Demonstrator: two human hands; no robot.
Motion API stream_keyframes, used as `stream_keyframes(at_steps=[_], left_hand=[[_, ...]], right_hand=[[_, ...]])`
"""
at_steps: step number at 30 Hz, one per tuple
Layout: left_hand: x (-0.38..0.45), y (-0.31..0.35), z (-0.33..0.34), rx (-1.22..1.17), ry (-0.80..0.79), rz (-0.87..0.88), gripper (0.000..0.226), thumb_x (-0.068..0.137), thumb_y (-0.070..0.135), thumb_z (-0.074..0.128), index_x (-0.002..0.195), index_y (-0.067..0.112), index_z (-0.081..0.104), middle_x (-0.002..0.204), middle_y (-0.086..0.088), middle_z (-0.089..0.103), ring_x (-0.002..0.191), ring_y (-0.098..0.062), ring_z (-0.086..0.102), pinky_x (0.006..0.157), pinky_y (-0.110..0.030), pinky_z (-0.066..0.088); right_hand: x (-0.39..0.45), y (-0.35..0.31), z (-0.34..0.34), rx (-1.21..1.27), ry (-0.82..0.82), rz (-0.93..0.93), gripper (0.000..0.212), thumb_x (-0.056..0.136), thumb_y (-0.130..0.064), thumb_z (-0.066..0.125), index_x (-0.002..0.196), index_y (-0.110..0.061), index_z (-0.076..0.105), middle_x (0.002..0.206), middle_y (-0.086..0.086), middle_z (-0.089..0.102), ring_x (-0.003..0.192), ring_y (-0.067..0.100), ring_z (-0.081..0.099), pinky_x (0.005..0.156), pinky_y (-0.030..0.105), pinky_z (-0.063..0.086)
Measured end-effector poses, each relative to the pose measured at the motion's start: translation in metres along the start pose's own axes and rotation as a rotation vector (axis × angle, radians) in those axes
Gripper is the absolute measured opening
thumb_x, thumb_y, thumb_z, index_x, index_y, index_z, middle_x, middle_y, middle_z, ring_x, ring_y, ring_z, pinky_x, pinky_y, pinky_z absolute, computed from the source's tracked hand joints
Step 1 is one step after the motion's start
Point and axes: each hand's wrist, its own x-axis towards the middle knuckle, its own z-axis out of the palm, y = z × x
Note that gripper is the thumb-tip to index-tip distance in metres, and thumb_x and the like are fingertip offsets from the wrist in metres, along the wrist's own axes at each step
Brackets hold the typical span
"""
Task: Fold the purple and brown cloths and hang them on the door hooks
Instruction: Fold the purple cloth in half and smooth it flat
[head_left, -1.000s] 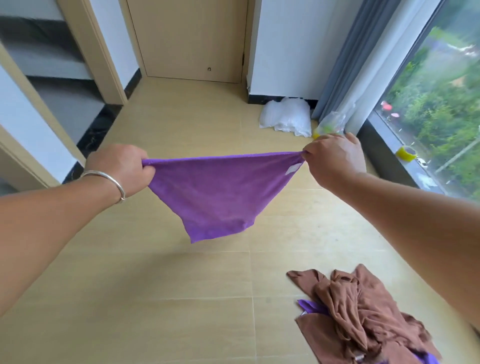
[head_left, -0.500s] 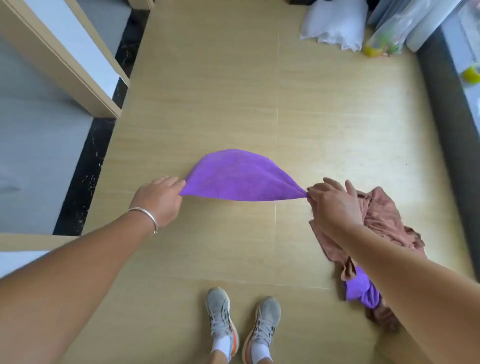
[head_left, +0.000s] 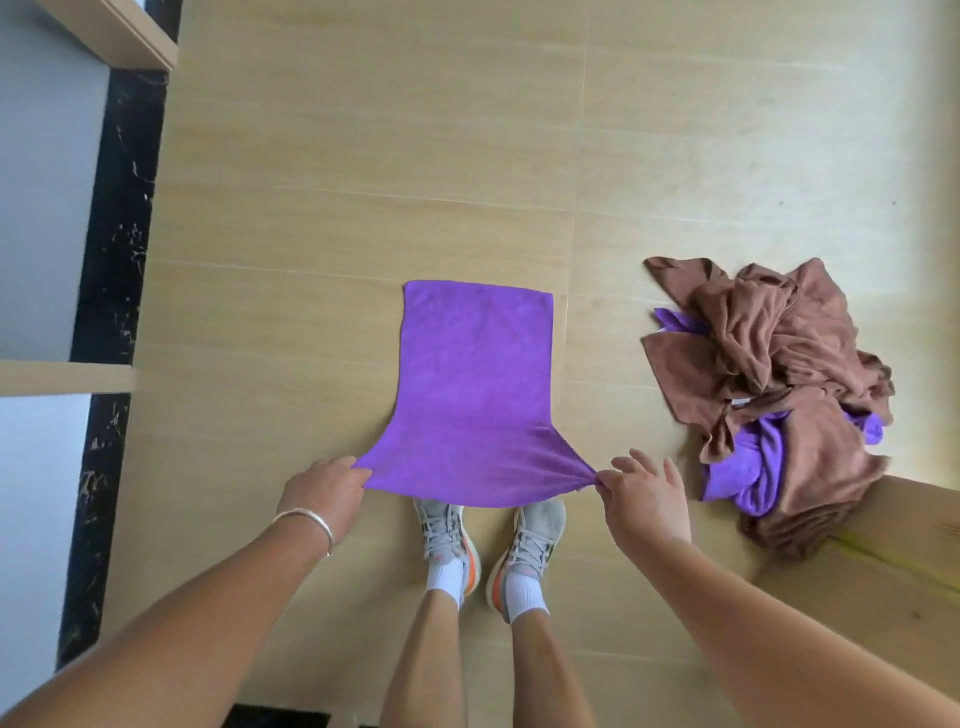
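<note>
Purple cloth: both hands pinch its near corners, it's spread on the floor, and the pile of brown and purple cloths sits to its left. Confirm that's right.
Not quite. The head view shows the pile of brown and purple cloths to the right of the purple cloth, not the left. The rest holds: the left hand and right hand pinch its near corners, and it is spread on the floor.

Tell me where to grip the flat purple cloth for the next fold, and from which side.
The flat purple cloth is spread on the tan floor; left hand and right hand pinch its two near corners, by the grey shoes. Probably keep those corners, coming from the near side: the near edge is lifted and taut, while the far edge lies square, ready to be matched.
</note>
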Motion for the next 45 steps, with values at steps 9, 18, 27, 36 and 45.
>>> stream_keyframes(at_steps=[9,18,27,36,45], left_hand=[[0.035,0.004,0.032,-0.336,0.054,-0.153,0.017,0.093,0.026,0.055,0.086,0.020,0.069,0.097,-0.003,0.058,0.092,-0.027,0.060,0.068,-0.032,0.045],[0.185,-0.018,0.032,-0.581,0.216,-0.201,0.012,0.084,0.019,0.072,0.090,0.009,0.075,0.101,-0.016,0.070,0.096,-0.033,0.063,0.080,-0.033,0.045],[0.410,-0.023,0.063,-0.523,0.284,-0.108,0.013,0.085,0.026,0.067,0.088,0.015,0.074,0.111,-0.014,0.064,0.105,-0.031,0.058,0.088,-0.031,0.043],[0.471,-0.043,0.086,-0.300,0.611,0.154,0.012,0.080,0.016,0.074,0.073,0.012,0.065,0.097,-0.005,0.057,0.098,-0.031,0.053,0.083,-0.041,0.047],[0.448,0.010,0.100,-0.133,0.657,0.234,0.071,0.084,0.031,0.067,0.146,0.011,0.038,0.152,-0.018,0.032,0.135,-0.036,0.037,0.110,-0.050,0.032]], right_hand=[[0.024,0.009,0.036,0.151,0.052,0.031,0.022,0.095,-0.033,0.052,0.102,-0.030,0.073,0.112,-0.008,0.064,0.118,0.018,0.048,0.100,0.036,0.032],[0.172,0.006,0.057,0.350,0.171,0.063,0.017,0.088,-0.030,0.063,0.090,-0.016,0.073,0.103,0.006,0.066,0.106,0.029,0.053,0.088,0.037,0.041],[0.405,0.004,0.104,0.174,0.280,-0.002,0.029,0.091,-0.037,0.057,0.095,-0.014,0.073,0.116,0.006,0.063,0.118,0.029,0.046,0.093,0.038,0.041],[0.481,0.020,0.117,-0.129,0.394,-0.258,0.023,0.089,-0.040,0.060,0.101,-0.023,0.070,0.117,0.001,0.056,0.120,0.024,0.042,0.102,0.035,0.028],[0.449,-0.020,0.126,-0.054,0.606,-0.545,0.052,0.073,-0.005,0.070,0.124,-0.010,0.060,0.135,0.018,0.052,0.118,0.038,0.054,0.097,0.046,0.044]])
